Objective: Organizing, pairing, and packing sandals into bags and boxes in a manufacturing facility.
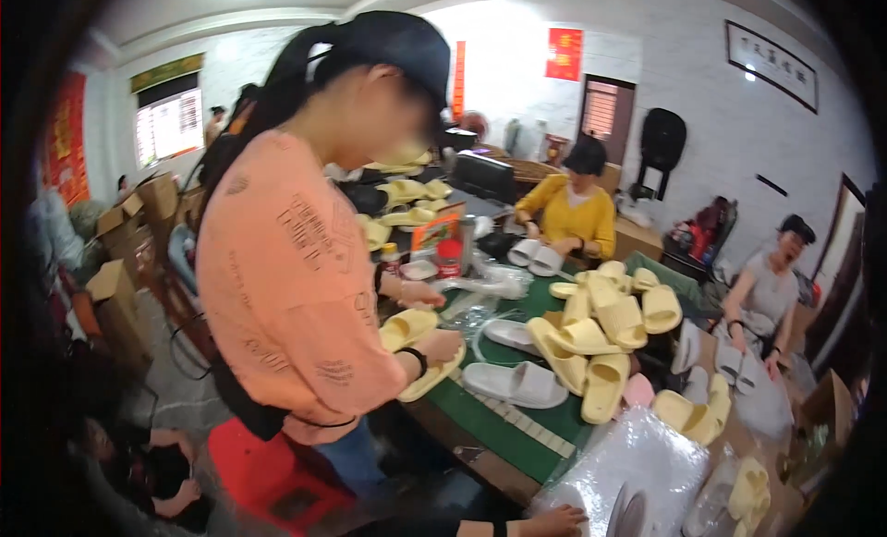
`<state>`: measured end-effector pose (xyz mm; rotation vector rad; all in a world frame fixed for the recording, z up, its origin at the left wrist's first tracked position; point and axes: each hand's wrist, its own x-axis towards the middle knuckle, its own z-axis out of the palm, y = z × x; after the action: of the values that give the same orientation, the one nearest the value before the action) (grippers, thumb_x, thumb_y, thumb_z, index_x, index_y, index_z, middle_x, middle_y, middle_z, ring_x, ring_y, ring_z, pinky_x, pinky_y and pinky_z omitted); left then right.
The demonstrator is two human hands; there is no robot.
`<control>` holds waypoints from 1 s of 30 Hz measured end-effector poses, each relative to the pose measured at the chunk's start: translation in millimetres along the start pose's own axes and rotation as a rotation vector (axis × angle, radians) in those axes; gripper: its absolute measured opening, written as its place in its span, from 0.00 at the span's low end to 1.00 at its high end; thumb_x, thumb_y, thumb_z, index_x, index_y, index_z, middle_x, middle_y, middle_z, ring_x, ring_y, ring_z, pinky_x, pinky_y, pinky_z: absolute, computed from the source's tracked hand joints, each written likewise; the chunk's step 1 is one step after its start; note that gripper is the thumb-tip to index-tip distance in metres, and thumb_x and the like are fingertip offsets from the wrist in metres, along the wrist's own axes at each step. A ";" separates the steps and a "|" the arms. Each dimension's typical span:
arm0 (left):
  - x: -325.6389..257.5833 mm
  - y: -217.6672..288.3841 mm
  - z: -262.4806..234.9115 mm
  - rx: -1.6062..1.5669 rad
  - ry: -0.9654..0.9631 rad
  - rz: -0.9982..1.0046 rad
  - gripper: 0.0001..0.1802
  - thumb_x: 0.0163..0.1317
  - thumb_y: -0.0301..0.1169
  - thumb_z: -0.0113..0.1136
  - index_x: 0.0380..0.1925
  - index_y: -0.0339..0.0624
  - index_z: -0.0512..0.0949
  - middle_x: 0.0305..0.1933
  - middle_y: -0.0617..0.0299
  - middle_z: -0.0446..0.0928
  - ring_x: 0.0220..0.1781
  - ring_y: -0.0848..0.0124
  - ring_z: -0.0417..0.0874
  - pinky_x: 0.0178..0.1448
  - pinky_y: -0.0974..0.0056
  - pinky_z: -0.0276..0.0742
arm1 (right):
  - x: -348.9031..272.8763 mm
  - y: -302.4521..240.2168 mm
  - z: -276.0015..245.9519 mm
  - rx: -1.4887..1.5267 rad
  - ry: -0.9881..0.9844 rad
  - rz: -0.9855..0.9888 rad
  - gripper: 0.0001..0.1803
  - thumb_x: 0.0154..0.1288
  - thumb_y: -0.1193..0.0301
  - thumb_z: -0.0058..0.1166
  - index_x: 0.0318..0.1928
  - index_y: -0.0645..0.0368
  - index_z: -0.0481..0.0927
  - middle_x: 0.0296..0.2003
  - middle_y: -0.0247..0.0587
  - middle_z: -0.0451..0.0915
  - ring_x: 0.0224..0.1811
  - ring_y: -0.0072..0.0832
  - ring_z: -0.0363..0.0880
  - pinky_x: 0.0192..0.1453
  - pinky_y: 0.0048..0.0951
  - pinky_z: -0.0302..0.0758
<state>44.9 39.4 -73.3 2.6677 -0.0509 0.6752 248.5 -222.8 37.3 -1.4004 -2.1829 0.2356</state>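
Observation:
My left hand (557, 521) comes in at the lower edge, beyond a dark sleeve and a black wristband. Its fingers lie stretched out at the near edge of a shiny clear plastic sheet or bag (637, 454), and I see nothing held in them. Close to the right of the hand, a pair of grey slippers (632, 514) shows against the plastic, cut off by the lower edge. My right hand is out of view. Beyond the plastic lie a heap of yellow slippers (605, 389) and a light grey slipper (516, 384).
At my left a co-worker in an orange shirt (286, 278) handles yellow slippers (408, 329). A green-topped table (517, 445) carries a pale ruler-like strip (517, 417). A red stool (268, 472) stands below. Other people sit across the table and at right.

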 end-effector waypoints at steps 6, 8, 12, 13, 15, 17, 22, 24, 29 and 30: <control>20.4 5.1 -54.0 -0.202 0.008 0.078 0.09 0.55 0.34 0.55 0.20 0.44 0.77 0.28 0.54 0.77 0.35 0.54 0.78 0.38 0.52 0.73 | 59.0 11.5 5.1 0.303 -0.108 0.029 0.27 0.64 0.67 0.51 0.61 0.68 0.67 0.56 0.53 0.73 0.56 0.40 0.72 0.59 0.35 0.68; 23.6 4.7 -47.9 -0.180 0.099 -0.029 0.09 0.54 0.34 0.55 0.19 0.43 0.76 0.26 0.54 0.76 0.32 0.53 0.78 0.37 0.51 0.73 | 75.5 10.4 6.1 0.405 -0.146 0.055 0.27 0.64 0.67 0.52 0.61 0.68 0.68 0.55 0.54 0.73 0.57 0.42 0.72 0.60 0.36 0.68; 29.7 7.3 -39.0 -0.326 0.174 -0.254 0.09 0.53 0.34 0.57 0.25 0.40 0.79 0.29 0.51 0.78 0.33 0.51 0.78 0.38 0.53 0.74 | 100.1 1.2 11.5 0.591 -0.189 0.144 0.28 0.62 0.66 0.53 0.60 0.67 0.68 0.55 0.56 0.73 0.58 0.44 0.71 0.60 0.39 0.67; 29.8 7.5 -39.5 -0.408 0.171 -0.323 0.10 0.53 0.35 0.58 0.28 0.39 0.80 0.31 0.50 0.79 0.34 0.50 0.79 0.39 0.54 0.75 | 109.1 -2.5 12.3 0.638 -0.198 0.169 0.28 0.62 0.66 0.53 0.60 0.67 0.68 0.55 0.57 0.73 0.58 0.45 0.70 0.61 0.39 0.67; 31.2 6.5 -42.3 -0.462 0.001 -0.361 0.12 0.54 0.35 0.56 0.35 0.41 0.79 0.37 0.50 0.79 0.40 0.52 0.78 0.44 0.54 0.74 | 121.4 -13.8 12.2 0.734 -0.205 0.232 0.28 0.62 0.65 0.53 0.60 0.67 0.68 0.55 0.58 0.73 0.58 0.47 0.70 0.61 0.41 0.66; 37.4 5.2 -49.2 -0.577 -0.349 -0.388 0.17 0.57 0.37 0.54 0.47 0.46 0.77 0.49 0.49 0.78 0.51 0.55 0.77 0.53 0.53 0.70 | 131.2 -26.5 9.4 0.819 -0.188 0.328 0.28 0.61 0.65 0.54 0.60 0.66 0.69 0.54 0.59 0.73 0.59 0.48 0.69 0.61 0.42 0.66; 7.0 -10.1 -35.0 -0.457 0.022 -0.315 0.14 0.52 0.29 0.58 0.40 0.40 0.75 0.38 0.43 0.76 0.40 0.44 0.75 0.42 0.50 0.71 | 77.1 -93.4 -17.0 1.021 -0.004 0.774 0.29 0.60 0.64 0.55 0.59 0.66 0.69 0.54 0.62 0.72 0.60 0.52 0.68 0.62 0.45 0.65; 25.6 -3.8 -47.0 -0.684 0.153 -0.242 0.07 0.51 0.28 0.56 0.31 0.43 0.78 0.32 0.49 0.76 0.39 0.50 0.76 0.40 0.53 0.70 | 51.3 -115.4 -24.6 1.021 -0.039 0.821 0.31 0.58 0.69 0.57 0.62 0.65 0.66 0.59 0.55 0.68 0.62 0.43 0.65 0.65 0.41 0.62; 59.8 -19.4 -68.8 -0.280 0.125 -0.107 0.09 0.57 0.30 0.52 0.37 0.43 0.77 0.37 0.52 0.78 0.43 0.53 0.78 0.47 0.55 0.73 | 65.2 -90.1 -28.1 0.995 -0.170 0.581 0.29 0.58 0.72 0.57 0.61 0.66 0.67 0.59 0.51 0.68 0.61 0.38 0.67 0.66 0.37 0.61; 72.8 -3.6 -88.8 -0.329 0.094 -0.134 0.09 0.57 0.30 0.53 0.37 0.41 0.78 0.38 0.52 0.79 0.43 0.53 0.78 0.46 0.55 0.73 | 71.1 -92.1 -33.0 0.939 -0.136 0.557 0.29 0.57 0.73 0.57 0.60 0.66 0.68 0.58 0.52 0.69 0.60 0.39 0.68 0.66 0.37 0.62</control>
<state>69.7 80.4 31.1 2.2996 0.0383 0.6826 169.9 -205.5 127.5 -1.3562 -1.3515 1.3744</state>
